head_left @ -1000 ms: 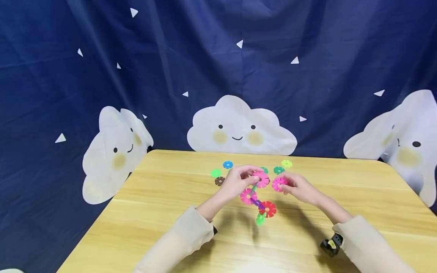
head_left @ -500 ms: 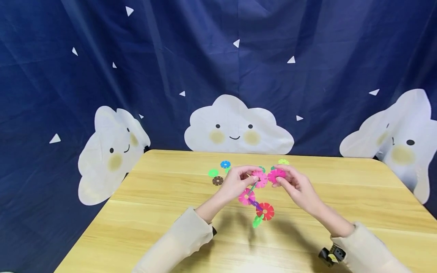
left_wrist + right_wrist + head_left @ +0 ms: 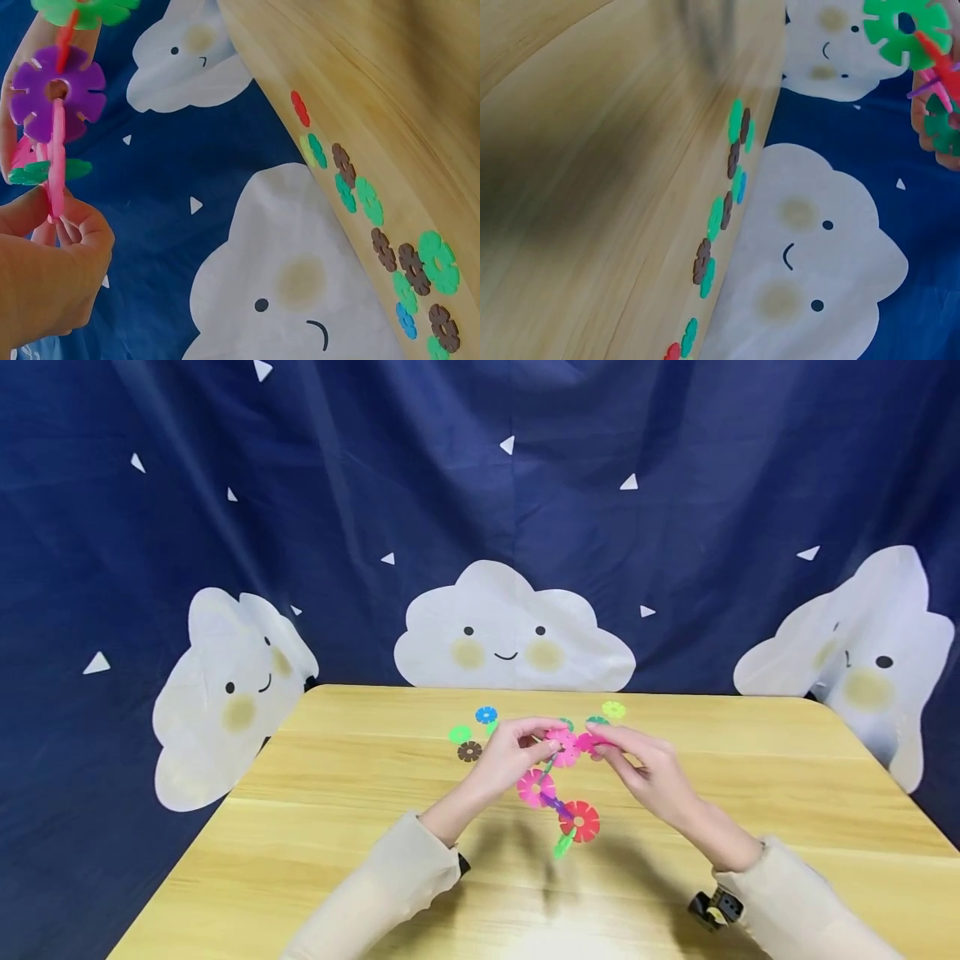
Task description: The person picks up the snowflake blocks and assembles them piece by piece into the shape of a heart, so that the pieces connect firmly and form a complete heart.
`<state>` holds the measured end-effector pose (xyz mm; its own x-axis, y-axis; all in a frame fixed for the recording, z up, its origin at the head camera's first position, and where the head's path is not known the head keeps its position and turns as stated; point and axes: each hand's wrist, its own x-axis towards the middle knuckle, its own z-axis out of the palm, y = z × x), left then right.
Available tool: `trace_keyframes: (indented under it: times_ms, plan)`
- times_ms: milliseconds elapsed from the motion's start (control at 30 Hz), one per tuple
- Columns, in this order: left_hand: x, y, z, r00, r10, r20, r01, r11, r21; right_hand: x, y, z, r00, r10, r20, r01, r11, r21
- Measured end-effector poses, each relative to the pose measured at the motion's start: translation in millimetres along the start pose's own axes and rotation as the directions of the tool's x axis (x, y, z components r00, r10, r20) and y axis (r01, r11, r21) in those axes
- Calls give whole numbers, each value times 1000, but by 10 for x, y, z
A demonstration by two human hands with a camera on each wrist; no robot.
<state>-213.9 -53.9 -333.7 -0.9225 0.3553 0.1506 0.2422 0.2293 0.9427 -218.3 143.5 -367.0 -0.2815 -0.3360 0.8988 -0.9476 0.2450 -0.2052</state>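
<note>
In the head view, my left hand (image 3: pixel 504 762) pinches a pink notched flower disc (image 3: pixel 567 752) between thumb and fingers. From it hangs a slotted chain: a second pink disc (image 3: pixel 535 788), a purple disc (image 3: pixel 557 806), a red disc (image 3: pixel 581 821) and a light green disc (image 3: pixel 563 845). A dark green disc (image 3: pixel 79 168) joins the two pink ones in the left wrist view. My right hand (image 3: pixel 663 777) pinches a deeper pink disc (image 3: pixel 591 743), turned nearly edge-on, its rim right at the first pink disc's edge. Fingers partly cover both discs.
Loose flower discs lie along the far part of the wooden table (image 3: pixel 300 843), among them a blue disc (image 3: pixel 486 715), a brown disc (image 3: pixel 470 752) and a yellow-green disc (image 3: pixel 613 710). Behind the table hangs a dark blue curtain (image 3: pixel 442 468) with clouds on it.
My right hand has come left, bringing the deeper pink disc against the one in my left hand and turning it from face-on to nearly edge-on. My left hand keeps its pinch on the chain.
</note>
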Motion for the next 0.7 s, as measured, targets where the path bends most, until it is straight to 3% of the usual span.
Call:
trace_keyframes:
  times_ms: [67, 433, 700]
  plan:
    - [43, -78, 8, 1000, -3, -5, 3, 1000, -5, 13, 5, 19, 1000, -20, -13, 19, 1000, -11]
    - [50, -34, 51, 999, -45, -3, 45, 998, -35, 27, -8, 8, 995, -102, -13, 100, 991, -88]
    - [28, 36, 44, 1000, -14, -23, 12, 996, -89, 85, -28, -3, 992, -127, 9, 127, 991, -40]
